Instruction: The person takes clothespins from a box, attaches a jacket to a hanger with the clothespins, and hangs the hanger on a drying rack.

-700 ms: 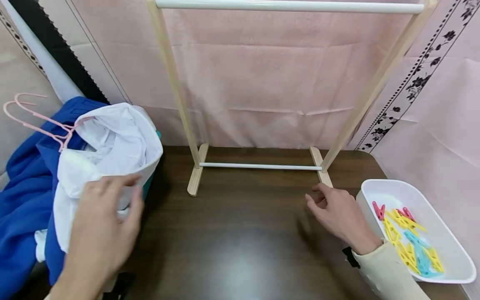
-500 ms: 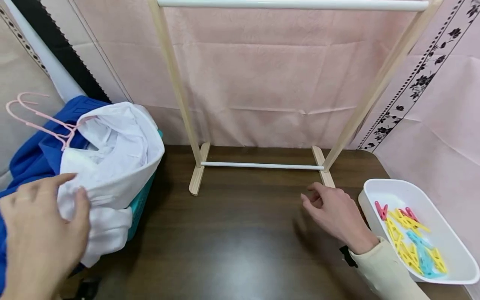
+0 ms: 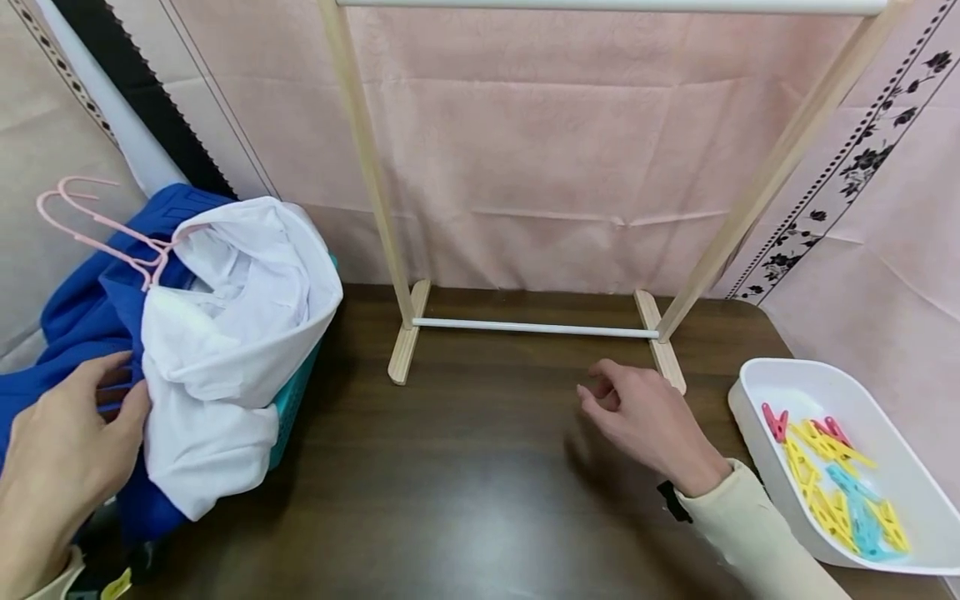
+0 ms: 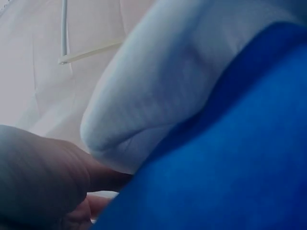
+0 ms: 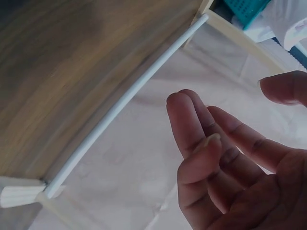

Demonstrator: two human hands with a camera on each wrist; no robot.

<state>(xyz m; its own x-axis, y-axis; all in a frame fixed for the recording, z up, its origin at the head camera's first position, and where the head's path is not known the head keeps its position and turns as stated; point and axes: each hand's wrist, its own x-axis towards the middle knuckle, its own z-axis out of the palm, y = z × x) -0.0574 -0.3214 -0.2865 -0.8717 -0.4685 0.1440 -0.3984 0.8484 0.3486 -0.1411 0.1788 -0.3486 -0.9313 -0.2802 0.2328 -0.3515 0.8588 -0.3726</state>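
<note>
My left hand [image 3: 71, 450] is at the blue garment [image 3: 82, 329], which hangs over the left side of a teal basket [image 3: 294, 408]. Its fingers touch the cloth; there is a gap between thumb and forefinger, and the fingertips are partly hidden. Beside it a white garment [image 3: 247, 333] is heaped over the basket. In the left wrist view, blue cloth [image 4: 230, 158] and a white fold [image 4: 148, 91] cover the tips. My right hand [image 3: 651, 423] hovers above the table, fingers loosely bent, holding nothing; the right wrist view shows bare fingers [image 5: 184, 120].
Pink hangers [image 3: 112, 237] lie on the clothes. A wooden rack with a white upper bar [image 3: 600, 4] and a lower rod [image 3: 532, 327] stands at the back of the brown table [image 3: 450, 483]. A white tray [image 3: 930, 533] with yellow, blue and red clothespins [image 3: 862, 517] sits at right.
My left hand has moved left from in front of the white garment to the blue one. My right hand has shifted slightly left in view. The head view has turned a little left.
</note>
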